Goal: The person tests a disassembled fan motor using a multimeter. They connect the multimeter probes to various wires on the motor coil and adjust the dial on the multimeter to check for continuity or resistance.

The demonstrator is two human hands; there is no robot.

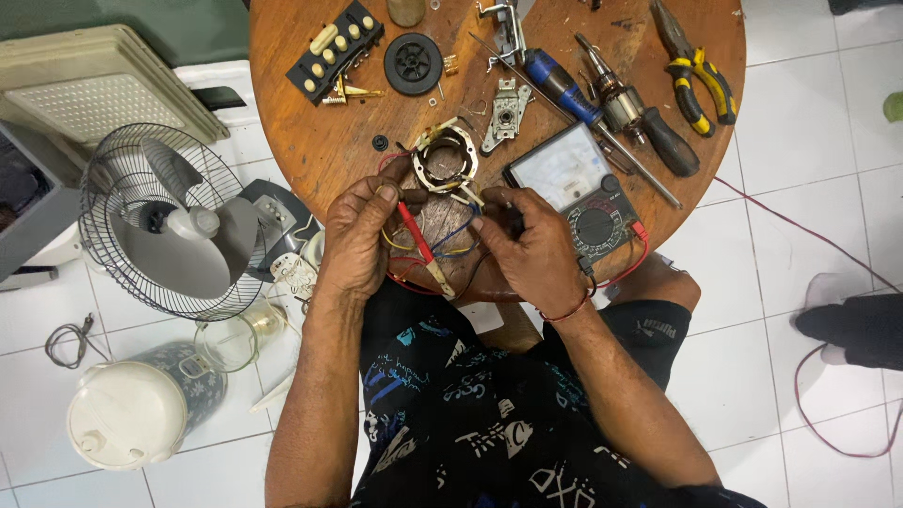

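two forearms reach up from the lap, both bent in over the near edge of the round wooden surface [320, 141]. our left hand [362, 240] is curled, thumb and forefinger in a tight grip on the red probe [414, 233], a slim plastic stick angled down toward us. our right hand [531, 245] is curled too, grip pinched on the black probe [514, 218]. probe ends sit among thin red, blue and yellow leads just below the motor stator [445, 158], a metal ring with copper windings. grey analog multimeter [578, 186] lies just right of it, touching our right hand.
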